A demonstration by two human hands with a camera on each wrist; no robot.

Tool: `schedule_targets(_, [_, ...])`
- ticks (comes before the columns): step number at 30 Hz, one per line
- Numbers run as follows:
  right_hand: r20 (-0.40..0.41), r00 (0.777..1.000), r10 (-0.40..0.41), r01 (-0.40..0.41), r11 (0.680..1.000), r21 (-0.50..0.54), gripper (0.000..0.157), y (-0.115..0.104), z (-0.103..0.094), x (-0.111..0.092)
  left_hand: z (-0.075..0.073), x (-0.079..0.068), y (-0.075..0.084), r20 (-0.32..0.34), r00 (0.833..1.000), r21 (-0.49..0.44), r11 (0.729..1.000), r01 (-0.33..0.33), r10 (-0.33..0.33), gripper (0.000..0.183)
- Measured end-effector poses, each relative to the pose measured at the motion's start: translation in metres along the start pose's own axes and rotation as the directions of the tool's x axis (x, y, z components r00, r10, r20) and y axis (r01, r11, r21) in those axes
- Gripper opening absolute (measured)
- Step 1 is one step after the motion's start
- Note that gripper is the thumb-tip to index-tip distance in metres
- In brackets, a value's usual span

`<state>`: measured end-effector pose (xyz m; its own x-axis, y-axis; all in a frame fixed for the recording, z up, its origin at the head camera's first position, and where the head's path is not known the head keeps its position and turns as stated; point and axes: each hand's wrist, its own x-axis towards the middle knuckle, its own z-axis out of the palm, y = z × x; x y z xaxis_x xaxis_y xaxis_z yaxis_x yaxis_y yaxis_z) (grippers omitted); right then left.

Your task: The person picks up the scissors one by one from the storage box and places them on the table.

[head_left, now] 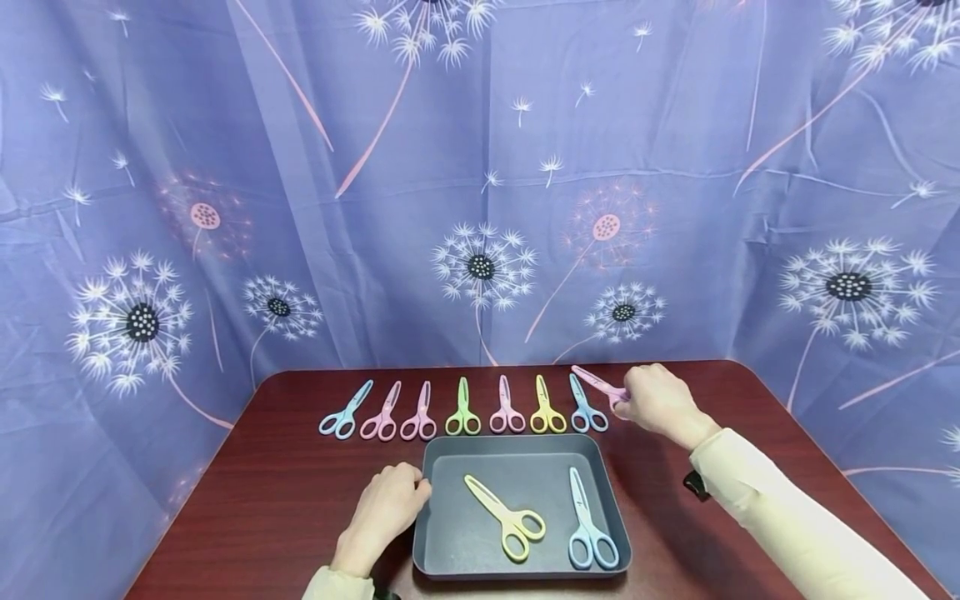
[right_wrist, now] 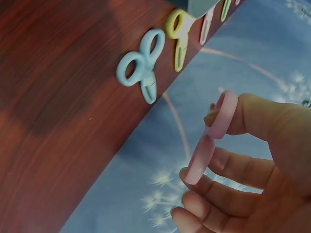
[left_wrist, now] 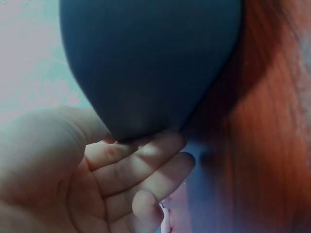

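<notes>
My right hand [head_left: 663, 406] holds pink scissors [head_left: 600, 384] by the handle loops at the row's right end, blades pointing left and away. In the right wrist view, thumb and fingers pinch the pink loops [right_wrist: 200, 158]. My left hand [head_left: 390, 502] grips the left side of a dark grey tray [head_left: 522, 444]; the left wrist view shows thumb and fingers at the tray's wall [left_wrist: 150, 73]. Inside the tray lie yellow scissors [head_left: 513, 523] and light blue scissors [head_left: 589, 533]. Closest to the right hand in the row are blue scissors [head_left: 587, 415].
Behind the tray, a row of scissors runs leftward: yellow scissors [head_left: 547, 413], pink scissors [head_left: 506, 414], green scissors [head_left: 462, 417], two more pink ones and blue scissors [head_left: 346, 420]. All lie on a dark red wooden table [head_left: 277, 467]. A blue dandelion-print curtain [head_left: 390, 275] hangs behind it.
</notes>
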<state>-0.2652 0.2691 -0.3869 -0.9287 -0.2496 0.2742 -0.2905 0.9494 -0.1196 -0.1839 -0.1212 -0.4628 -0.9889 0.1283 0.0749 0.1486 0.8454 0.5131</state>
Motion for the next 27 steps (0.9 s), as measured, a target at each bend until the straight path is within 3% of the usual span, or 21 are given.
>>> schedule_targets(10, [0.041, 0.989, 0.143, -0.144, 0.99, 0.008, 0.025, 0.029, 0.012, 0.004, 0.0, 0.001, -0.001, 0.011, 1.0, 0.002, 1.0, 0.008, -0.008, 0.032])
schedule_targets(27, [0.145, 0.95, 0.277, -0.282, 0.959, 0.021, 0.025, 0.044, 0.039, 0.006, 0.001, 0.001, -0.001, 0.007, 1.0, 0.012, 1.0, 0.012, -0.012, 0.031])
